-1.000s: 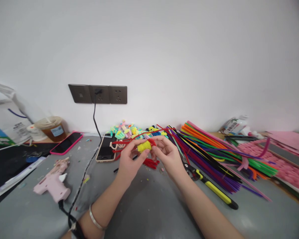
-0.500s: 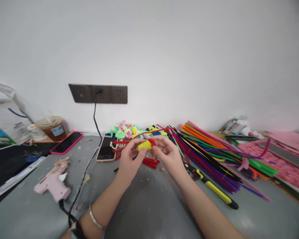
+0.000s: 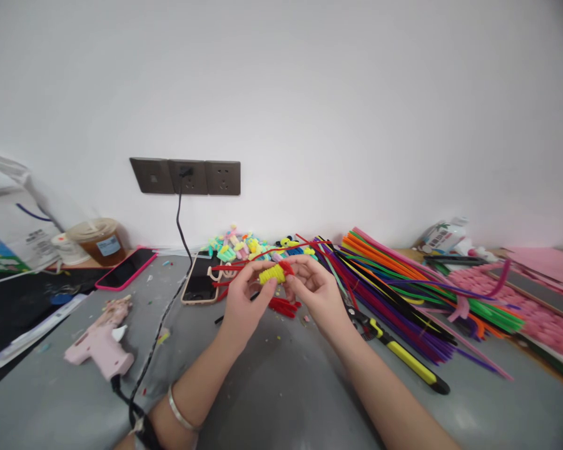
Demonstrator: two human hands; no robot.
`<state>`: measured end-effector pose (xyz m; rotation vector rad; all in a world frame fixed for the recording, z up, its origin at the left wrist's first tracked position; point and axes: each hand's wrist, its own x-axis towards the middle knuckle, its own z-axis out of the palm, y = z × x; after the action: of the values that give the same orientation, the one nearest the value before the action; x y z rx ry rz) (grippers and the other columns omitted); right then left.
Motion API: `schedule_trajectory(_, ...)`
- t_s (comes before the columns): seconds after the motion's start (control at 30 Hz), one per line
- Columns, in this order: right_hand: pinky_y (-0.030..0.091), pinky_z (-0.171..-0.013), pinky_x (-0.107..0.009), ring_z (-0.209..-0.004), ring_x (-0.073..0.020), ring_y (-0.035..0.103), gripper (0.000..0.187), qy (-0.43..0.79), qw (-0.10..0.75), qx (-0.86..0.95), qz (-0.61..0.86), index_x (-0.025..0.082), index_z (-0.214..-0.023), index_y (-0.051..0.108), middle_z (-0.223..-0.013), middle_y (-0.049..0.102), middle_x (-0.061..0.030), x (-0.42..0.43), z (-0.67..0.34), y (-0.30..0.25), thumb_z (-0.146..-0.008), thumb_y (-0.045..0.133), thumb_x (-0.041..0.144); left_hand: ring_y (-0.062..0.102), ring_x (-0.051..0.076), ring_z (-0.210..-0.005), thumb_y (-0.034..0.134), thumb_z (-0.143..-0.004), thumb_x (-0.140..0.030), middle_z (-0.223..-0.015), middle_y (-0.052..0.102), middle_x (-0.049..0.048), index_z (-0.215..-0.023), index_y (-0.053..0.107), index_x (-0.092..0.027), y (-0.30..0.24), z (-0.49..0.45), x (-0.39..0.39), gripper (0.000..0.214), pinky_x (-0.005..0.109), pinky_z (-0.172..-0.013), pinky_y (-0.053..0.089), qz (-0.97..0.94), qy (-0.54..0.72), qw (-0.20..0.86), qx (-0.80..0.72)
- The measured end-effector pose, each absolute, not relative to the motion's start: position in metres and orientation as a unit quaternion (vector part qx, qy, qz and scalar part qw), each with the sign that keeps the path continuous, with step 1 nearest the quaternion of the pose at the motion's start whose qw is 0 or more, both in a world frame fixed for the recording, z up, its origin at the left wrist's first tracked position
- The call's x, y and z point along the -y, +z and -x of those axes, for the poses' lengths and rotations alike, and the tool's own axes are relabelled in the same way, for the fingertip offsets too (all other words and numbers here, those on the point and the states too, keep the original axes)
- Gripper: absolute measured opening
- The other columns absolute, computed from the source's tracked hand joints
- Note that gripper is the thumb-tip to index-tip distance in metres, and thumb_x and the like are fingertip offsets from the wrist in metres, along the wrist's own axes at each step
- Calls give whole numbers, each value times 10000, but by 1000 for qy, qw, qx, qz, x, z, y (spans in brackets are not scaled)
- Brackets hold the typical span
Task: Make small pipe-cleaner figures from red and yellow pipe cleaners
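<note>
My left hand [image 3: 246, 306] and my right hand [image 3: 315, 292] meet above the grey table [image 3: 281, 387], both pinched on a small yellow coil of pipe cleaner [image 3: 272, 274]. A red pipe cleaner [image 3: 287, 267] is wound at the coil's right end, under my right fingertips, and a long red strand runs off toward the back. Short red pieces [image 3: 281, 306] lie on the table just below my hands. A silver bangle sits on my left wrist.
A big heap of coloured pipe cleaners [image 3: 403, 281] lies right, with yellow-handled pliers [image 3: 403, 359] in front. A pink glue gun [image 3: 101, 340] and its black cord lie left. Two phones [image 3: 126, 267] [image 3: 197, 278], a drink cup [image 3: 96, 240], small pastel pieces [image 3: 237, 245], pink sheets [image 3: 535, 306].
Almost nothing differs. My fingers shift slightly on the yellow coil, which stays in the same spot above the table.
</note>
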<state>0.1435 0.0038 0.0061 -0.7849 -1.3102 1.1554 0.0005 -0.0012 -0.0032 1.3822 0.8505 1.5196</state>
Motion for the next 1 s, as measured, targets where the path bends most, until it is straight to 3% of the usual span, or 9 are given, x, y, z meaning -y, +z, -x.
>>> schedule_trajectory(0.8,481,-459,-216,-499,-95,530,246,498,576,555,335,208,-959,604,-675,603,30,-4,-143,7,-774,717,324,679,200,-873,688,-797,-326,-960,721,84,-968,665,-167,-5,-1,0,235,260,-687,539,-548,624,435,-349)
schedule_trajectory(1.0,479,-456,-215,-497,-95,529,242,504,578,548,334,207,-955,610,-674,605,29,-3,-143,7,-774,721,322,661,181,-792,704,-774,-319,-922,715,75,-940,670,-166,-3,-1,0,229,260,-668,534,-544,628,430,-352)
